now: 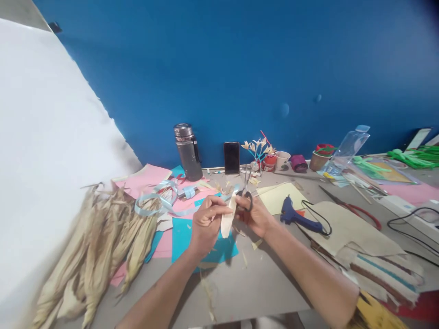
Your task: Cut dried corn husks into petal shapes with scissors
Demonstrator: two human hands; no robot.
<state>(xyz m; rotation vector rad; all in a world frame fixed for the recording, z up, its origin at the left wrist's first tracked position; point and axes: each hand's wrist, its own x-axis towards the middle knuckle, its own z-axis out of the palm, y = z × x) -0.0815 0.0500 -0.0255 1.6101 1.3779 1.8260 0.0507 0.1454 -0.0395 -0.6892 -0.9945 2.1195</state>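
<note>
Between my two hands stands a pale strip of dried corn husk (pixel 226 225), roughly upright and tapering toward its lower end. My left hand (pixel 206 224) is closed, pinching the strip between thumb and fingers. A pair of scissors (pixel 250 200) with dark handles sits in my right hand (pixel 256 216), its blades pointing up and away from me. The right fingertips are also close to the strip's edge; whether they touch it I cannot tell. Below both hands lies a blue paper sheet (pixel 185 237) with small husk scraps around it.
Dried corn husks (pixel 99 246) are heaped at left, near a light blue ribbon (pixel 147 205). Behind stand a flask (pixel 188 155), a phone (pixel 231 157) and small husk flowers (pixel 257 148). To the right lie a glue gun (pixel 298 217), large red-handled shears (pixel 353 208) and a power strip (pixel 404 212).
</note>
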